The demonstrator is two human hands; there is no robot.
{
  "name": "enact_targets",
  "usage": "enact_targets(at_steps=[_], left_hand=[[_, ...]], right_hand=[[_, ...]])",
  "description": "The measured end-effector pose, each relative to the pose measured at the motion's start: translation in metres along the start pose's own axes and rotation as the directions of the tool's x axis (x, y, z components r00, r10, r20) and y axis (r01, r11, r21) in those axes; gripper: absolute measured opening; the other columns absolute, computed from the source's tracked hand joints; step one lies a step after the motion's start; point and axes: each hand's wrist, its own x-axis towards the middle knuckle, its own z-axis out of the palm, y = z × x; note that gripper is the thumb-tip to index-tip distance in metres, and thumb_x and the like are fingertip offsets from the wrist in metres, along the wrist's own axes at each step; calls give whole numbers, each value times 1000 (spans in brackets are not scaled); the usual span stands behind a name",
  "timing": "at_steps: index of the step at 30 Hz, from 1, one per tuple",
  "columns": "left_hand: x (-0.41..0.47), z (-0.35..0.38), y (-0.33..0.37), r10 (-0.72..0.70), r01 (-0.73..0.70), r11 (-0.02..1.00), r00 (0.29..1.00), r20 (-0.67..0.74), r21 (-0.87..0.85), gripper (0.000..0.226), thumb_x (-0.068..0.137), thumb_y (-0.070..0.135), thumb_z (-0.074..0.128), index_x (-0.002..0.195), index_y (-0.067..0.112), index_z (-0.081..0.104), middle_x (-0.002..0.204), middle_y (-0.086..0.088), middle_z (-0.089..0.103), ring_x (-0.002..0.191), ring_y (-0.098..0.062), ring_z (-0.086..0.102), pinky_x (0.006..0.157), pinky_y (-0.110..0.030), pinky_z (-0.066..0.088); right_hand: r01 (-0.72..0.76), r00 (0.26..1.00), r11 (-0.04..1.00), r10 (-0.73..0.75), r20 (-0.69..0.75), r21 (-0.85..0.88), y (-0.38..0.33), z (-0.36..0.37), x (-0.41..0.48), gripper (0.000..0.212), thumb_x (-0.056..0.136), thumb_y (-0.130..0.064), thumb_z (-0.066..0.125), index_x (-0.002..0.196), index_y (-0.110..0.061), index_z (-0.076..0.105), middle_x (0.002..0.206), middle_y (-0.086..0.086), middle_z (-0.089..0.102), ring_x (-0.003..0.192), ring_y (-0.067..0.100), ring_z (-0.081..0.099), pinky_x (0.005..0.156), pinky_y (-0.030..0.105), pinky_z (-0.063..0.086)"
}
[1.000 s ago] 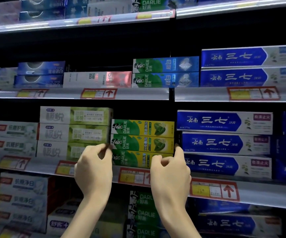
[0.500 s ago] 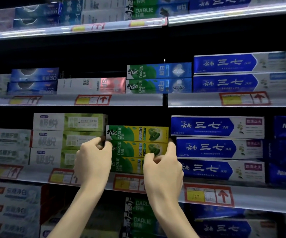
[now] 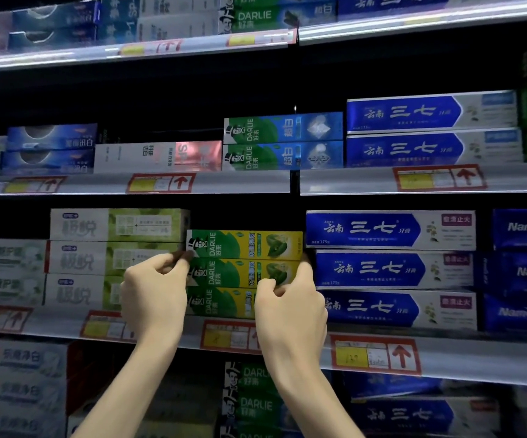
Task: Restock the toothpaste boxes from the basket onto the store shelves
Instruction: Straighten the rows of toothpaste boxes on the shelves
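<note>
Head cam, only view there is: both hands are up at the green-and-yellow Darlie stack (image 3: pixel 244 245), three boxes high, sitting on the shelf (image 3: pixel 477 358) between the white-green boxes (image 3: pixel 113 226) on the left and the blue boxes (image 3: pixel 388 230) on the right. The left hand (image 3: pixel 154 298) has its fingers curled in and pinching the left end of the middle box (image 3: pixel 240 273), right about where it meets the top one. The right hand (image 3: pixel 290 311) has its thumb up along the right end of that same box, with the other fingers curled onto its front lower edge. So it's clamped from both ends, and I'd guess it's getting squared up or pushed back into line. Progress-wise, this slot looks stocked, though the stack sits a bit lower than its neighbours, so maybe one more fits on top. The basket isn't in shot, so I can't tell how many boxes are left to go.
</note>
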Motion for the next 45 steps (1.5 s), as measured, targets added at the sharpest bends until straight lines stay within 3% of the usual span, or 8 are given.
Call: enact_targets(at_steps=[10, 16, 22, 26, 29, 34, 41, 45], left_hand=[[-18, -8, 6, 75, -75, 992, 997, 0, -103, 18, 94, 43, 73, 82, 30, 77, 68, 8, 72, 68, -15, 68, 65, -36, 58], [-59, 3, 37, 125, -89, 973, 979, 163, -214, 6, 92, 36, 77, 90, 31, 80, 78, 16, 76, 79, 0, 70, 69, -26, 58], [-110, 33, 58, 127, -57, 972, 943, 307, -226, 14, 86, 37, 82, 99, 31, 81, 85, 19, 77, 82, 4, 70, 71, -19, 57], [-128, 51, 59, 124, -74, 984, 940, 319, -163, 42, 84, 46, 82, 116, 19, 78, 102, 9, 76, 94, -10, 70, 77, -25, 54], [-134, 61, 58, 132, -104, 989, 941, 311, -105, 52, 84, 48, 81, 122, 12, 75, 107, 2, 75, 95, -18, 67, 75, -27, 53], [-137, 67, 54, 109, -98, 994, 942, 317, -51, 53, 88, 44, 77, 125, 6, 74, 110, -8, 76, 91, -23, 65, 65, -26, 46], [-138, 68, 47, 75, -54, 995, 954, 289, -83, 58, 87, 51, 76, 128, 9, 72, 123, -10, 74, 110, -31, 67, 91, -47, 59], [-140, 67, 47, 107, -84, 992, 949, 297, -90, 59, 87, 52, 73, 128, 8, 72, 122, -10, 74, 109, -30, 66, 86, -43, 58]], right_hand=[[49, 999, 999, -49, 23, -3, -5, -5, -15, 76, 100, -40, 49, 163, -32, 7, 92, -9, 74, 88, 8, 69, 89, 37, 58], [83, 996, 990, -77, -52, 111, 11, -69, -16, 61, 99, -31, 57, 154, -41, 34, 77, -13, 72, 77, 4, 68, 82, 31, 58], [25, 959, 996, 2, -283, 91, 39, -149, 8, 40, 97, -25, 61, 135, -36, 57, 97, -16, 66, 84, 3, 63, 84, 39, 56], [-57, 953, 995, 79, -294, 85, 58, -188, 26, 51, 98, -22, 57, 148, -28, 52, 88, -9, 66, 81, 4, 62, 85, 43, 54], [-103, 965, 991, 121, -231, 89, 69, -204, 34, 58, 100, -20, 55, 156, -21, 43, 66, -1, 68, 78, -15, 57, 83, 33, 41], [-124, 981, 992, 128, -144, 38, 79, -199, 41, 69, 97, -25, 53, 163, -21, 31, 57, -7, 65, 81, 12, 67, 85, 35, 47], [-67, 993, 992, 55, -106, -111, 73, -186, 55, 64, 93, -37, 53, 154, -28, 34, 96, -5, 72, 91, 22, 67, 84, 46, 58], [-101, 989, 990, 89, -117, -102, 68, -183, 60, 60, 89, -41, 51, 146, -27, 42, 105, -4, 73, 94, 25, 68, 85, 48, 59]])
